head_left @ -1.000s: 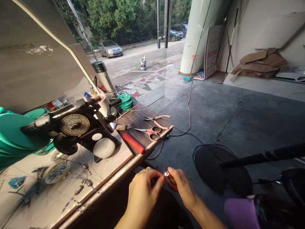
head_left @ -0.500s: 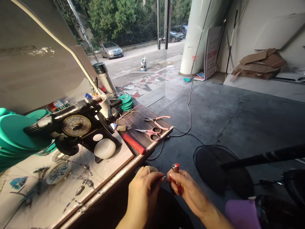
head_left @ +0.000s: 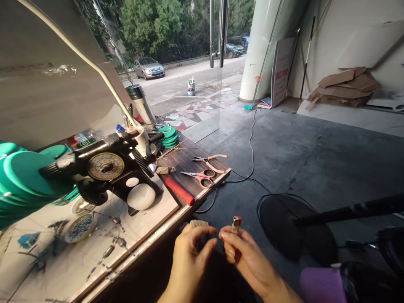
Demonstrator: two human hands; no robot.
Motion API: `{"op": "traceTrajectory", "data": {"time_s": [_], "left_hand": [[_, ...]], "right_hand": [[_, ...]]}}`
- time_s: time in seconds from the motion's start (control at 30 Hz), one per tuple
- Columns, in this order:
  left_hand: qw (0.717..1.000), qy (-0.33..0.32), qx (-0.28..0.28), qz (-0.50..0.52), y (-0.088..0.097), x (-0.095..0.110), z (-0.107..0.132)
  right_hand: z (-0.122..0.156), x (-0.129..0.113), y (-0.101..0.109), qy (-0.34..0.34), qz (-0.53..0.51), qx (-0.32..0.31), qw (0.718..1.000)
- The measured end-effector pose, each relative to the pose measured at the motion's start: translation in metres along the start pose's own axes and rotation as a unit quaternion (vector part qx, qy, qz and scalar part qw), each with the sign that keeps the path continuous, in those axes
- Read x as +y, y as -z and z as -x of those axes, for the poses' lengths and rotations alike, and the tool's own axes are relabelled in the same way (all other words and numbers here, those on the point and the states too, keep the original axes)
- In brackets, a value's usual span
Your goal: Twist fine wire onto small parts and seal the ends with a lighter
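Past the table's front edge, my left hand (head_left: 191, 254) has its thumb and index finger apart, with nothing visible between them. A pale wrap covers one of its fingers; the other fingers are partly hidden. Close beside it, my right hand (head_left: 243, 252) is closed around a cigarette lighter (head_left: 235, 225), whose metal hood and red top stick up above the fist. The thumb and index tips of that hand are pressed together; anything thin between them is too small to make out.
On the table lie pink-handled scissors (head_left: 202, 176), pliers (head_left: 211, 162), and a red roll (head_left: 179, 190). A black geared winding device (head_left: 105, 166) with green spools (head_left: 28, 179) stands left, near a bowl of beads (head_left: 80, 227). A round black stand base (head_left: 293, 227) and purple bin (head_left: 322, 284) are right.
My left thumb and index finger have parted from the thin teal piece that showed between the hands. The lighter has turned slightly in my right hand. The view has shifted a little.
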State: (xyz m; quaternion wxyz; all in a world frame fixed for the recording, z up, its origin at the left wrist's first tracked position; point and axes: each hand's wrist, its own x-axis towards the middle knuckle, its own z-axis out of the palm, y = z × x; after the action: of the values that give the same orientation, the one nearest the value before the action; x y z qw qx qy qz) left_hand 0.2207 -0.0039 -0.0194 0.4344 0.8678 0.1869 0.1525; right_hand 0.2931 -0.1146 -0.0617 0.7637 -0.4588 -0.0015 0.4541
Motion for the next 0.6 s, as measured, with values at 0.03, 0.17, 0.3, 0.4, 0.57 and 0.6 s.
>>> {"op": "traceTrajectory", "data": {"time_s": [0.03, 0.17, 0.3, 0.4, 0.57, 0.6], "left_hand": [[0.997, 0.054, -0.004, 0.057, -0.001, -0.002, 0.0], [0.981, 0.151, 0.019, 0.124, -0.002, -0.013, -0.001], [0.983, 0.154, 0.036, 0.094, 0.004, -0.023, -0.003], [0.983, 0.158, 0.03, 0.088, 0.006, -0.027, -0.003], [0.99, 0.133, -0.045, -0.003, -0.001, -0.037, -0.005], [0.988, 0.121, -0.085, -0.035, -0.004, -0.04, -0.006]], "right_hand": [[-0.001, 0.003, -0.001, -0.011, -0.017, 0.001, 1.0], [-0.009, 0.007, 0.007, -0.018, -0.062, 0.023, 0.998], [-0.028, -0.004, 0.047, 0.034, -0.06, 0.09, 0.994], [-0.045, -0.003, 0.087, 0.046, -0.023, 0.145, 0.988], [-0.071, 0.048, 0.143, -0.031, 0.082, 0.238, 0.967], [-0.075, 0.063, 0.152, -0.061, 0.105, 0.252, 0.96]]}}
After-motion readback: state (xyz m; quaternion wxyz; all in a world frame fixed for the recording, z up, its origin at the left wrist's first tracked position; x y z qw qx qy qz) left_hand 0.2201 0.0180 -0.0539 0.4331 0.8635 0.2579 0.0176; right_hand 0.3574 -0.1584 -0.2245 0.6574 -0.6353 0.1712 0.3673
